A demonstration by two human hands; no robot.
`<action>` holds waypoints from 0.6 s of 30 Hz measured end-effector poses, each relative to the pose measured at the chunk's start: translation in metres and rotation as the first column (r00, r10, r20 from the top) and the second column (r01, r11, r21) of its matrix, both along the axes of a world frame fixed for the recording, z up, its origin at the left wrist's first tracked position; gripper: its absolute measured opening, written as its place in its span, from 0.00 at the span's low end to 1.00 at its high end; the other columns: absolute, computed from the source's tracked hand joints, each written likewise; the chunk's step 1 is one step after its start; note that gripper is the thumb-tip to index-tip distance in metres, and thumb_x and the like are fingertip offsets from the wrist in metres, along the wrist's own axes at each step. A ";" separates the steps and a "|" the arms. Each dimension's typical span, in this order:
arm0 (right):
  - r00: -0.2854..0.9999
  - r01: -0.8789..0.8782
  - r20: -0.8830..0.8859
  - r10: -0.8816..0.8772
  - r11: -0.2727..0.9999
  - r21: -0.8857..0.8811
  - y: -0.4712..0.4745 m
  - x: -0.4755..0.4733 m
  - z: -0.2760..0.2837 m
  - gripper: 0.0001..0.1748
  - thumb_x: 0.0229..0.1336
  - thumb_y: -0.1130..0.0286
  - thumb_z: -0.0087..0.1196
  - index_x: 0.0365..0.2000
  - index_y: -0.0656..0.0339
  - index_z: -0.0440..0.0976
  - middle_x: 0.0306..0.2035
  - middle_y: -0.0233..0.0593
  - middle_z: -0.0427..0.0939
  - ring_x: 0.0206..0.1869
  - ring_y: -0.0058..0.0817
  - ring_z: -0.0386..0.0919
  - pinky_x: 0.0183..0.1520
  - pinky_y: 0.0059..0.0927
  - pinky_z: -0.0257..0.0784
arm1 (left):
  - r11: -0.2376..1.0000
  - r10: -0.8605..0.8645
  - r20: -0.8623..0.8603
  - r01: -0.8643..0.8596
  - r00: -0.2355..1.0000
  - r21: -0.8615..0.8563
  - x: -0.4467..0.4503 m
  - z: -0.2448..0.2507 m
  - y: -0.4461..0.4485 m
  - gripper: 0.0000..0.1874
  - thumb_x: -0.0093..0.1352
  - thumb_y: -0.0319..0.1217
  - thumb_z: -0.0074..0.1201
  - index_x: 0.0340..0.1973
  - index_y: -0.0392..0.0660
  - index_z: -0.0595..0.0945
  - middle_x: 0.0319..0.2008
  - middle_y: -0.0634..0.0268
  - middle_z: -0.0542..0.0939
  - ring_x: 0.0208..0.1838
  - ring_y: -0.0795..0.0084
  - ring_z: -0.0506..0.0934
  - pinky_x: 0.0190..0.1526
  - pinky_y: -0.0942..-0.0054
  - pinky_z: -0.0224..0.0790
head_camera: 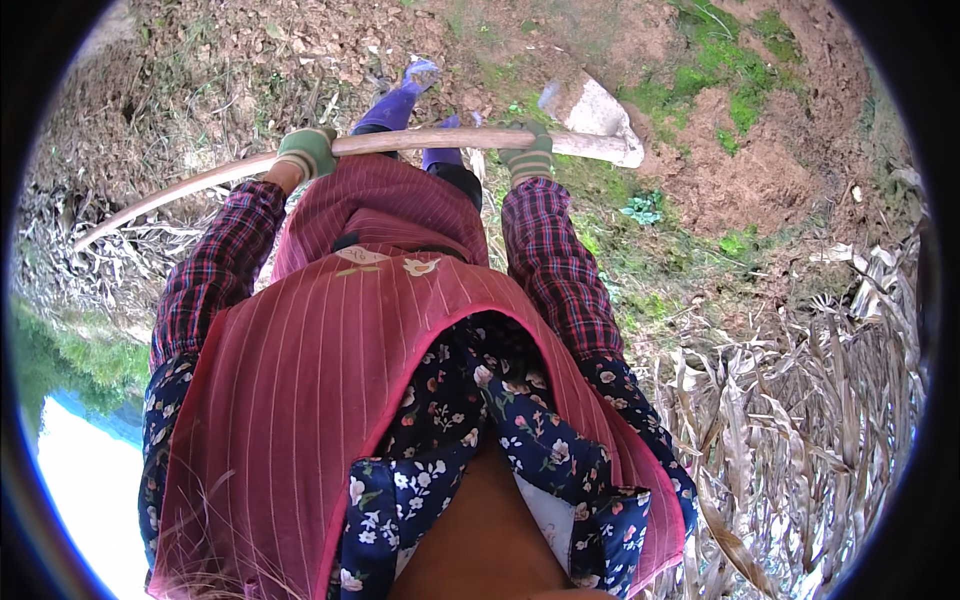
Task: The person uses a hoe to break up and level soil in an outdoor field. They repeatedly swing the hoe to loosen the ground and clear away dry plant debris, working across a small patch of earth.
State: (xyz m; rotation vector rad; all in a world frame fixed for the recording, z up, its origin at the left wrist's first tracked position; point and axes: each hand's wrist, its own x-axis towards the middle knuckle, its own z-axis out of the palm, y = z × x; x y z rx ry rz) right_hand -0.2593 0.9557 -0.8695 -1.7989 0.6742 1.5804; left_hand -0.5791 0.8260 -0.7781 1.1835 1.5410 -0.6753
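Observation:
A hoe with a long, curved wooden handle (431, 139) lies across the view in front of my legs. My left hand (309, 153), in a green knitted glove with pale stripes at the cuff, is closed around the middle of the handle. Closer to the hoe's head, my right hand (529, 153) grips the same handle in a matching glove. The pale, broad hoe blade (598, 112) is just beyond my right hand, over or against the soil; contact cannot be told. The handle's free end reaches far to the left.
Purple boots (390, 109) stand on the ground behind the handle. Bare reddish soil (742, 172) with green moss (694, 75) spreads at the right. Dry corn stalks (780, 435) crowd the lower right. Dry leaf litter (150, 232) covers the left. A small leafy plant (643, 208) grows below the blade.

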 end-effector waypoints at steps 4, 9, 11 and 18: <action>0.999 -0.045 0.003 0.045 0.981 0.187 -0.005 -0.009 0.046 0.09 0.43 0.77 0.51 0.28 0.61 0.65 0.26 0.40 0.67 0.29 0.36 0.69 0.38 0.46 0.70 | 1.000 0.002 -0.004 -0.003 1.000 -0.017 -0.011 -0.006 -0.002 0.15 0.54 0.38 0.49 0.36 0.49 0.78 0.32 0.54 0.79 0.38 0.56 0.77 0.39 0.62 0.69; 1.000 0.029 -0.016 -0.025 0.938 0.345 0.009 -0.003 0.117 0.10 0.43 0.80 0.50 0.29 0.63 0.63 0.28 0.41 0.66 0.30 0.36 0.68 0.40 0.39 0.71 | 0.986 -0.008 0.070 -0.003 0.998 0.164 -0.002 -0.025 0.015 0.14 0.53 0.35 0.49 0.36 0.49 0.77 0.31 0.53 0.78 0.37 0.54 0.76 0.38 0.62 0.69; 1.000 -0.005 -0.017 0.015 0.899 0.439 0.024 0.002 0.132 0.10 0.42 0.81 0.49 0.29 0.63 0.63 0.28 0.41 0.66 0.30 0.35 0.68 0.45 0.44 0.69 | 0.951 0.036 0.119 -0.071 0.992 0.302 0.009 -0.029 0.027 0.14 0.52 0.33 0.49 0.35 0.49 0.77 0.31 0.53 0.78 0.37 0.54 0.76 0.38 0.62 0.68; 0.998 -0.063 0.050 0.047 0.908 0.414 0.080 -0.004 0.097 0.07 0.42 0.76 0.51 0.24 0.60 0.63 0.21 0.37 0.65 0.27 0.35 0.66 0.41 0.45 0.67 | 0.970 0.058 0.102 -0.080 0.993 0.229 0.020 -0.025 0.062 0.13 0.56 0.34 0.49 0.37 0.47 0.77 0.29 0.54 0.79 0.33 0.57 0.77 0.37 0.65 0.68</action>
